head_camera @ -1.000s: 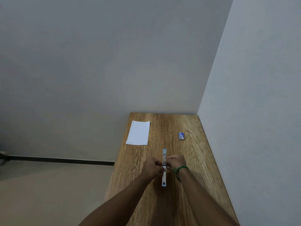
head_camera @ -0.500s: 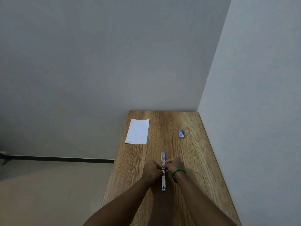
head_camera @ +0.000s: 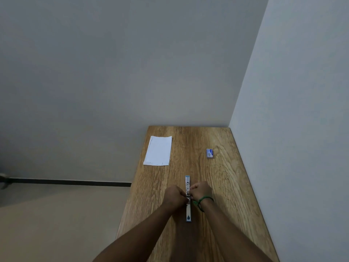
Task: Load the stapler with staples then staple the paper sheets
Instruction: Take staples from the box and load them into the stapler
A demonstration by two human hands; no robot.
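A blue and silver stapler lies swung fully open, flat on the wooden table, running away from me. My left hand and my right hand pinch it from either side at its middle hinge, fingers curled. A green band circles my right wrist. White paper sheets lie at the far left of the table. A small blue staple box sits at the far right. Whether staples are in the stapler is too small to tell.
The table stands in a corner, with a white wall tight along its right edge and another behind it. Its left edge drops off to a beige floor with a dark baseboard strip.
Both hands stay pinched on the stapler's middle; the view has shifted slightly, so the hands and stapler sit a little lower in frame. Paper and box have not moved.
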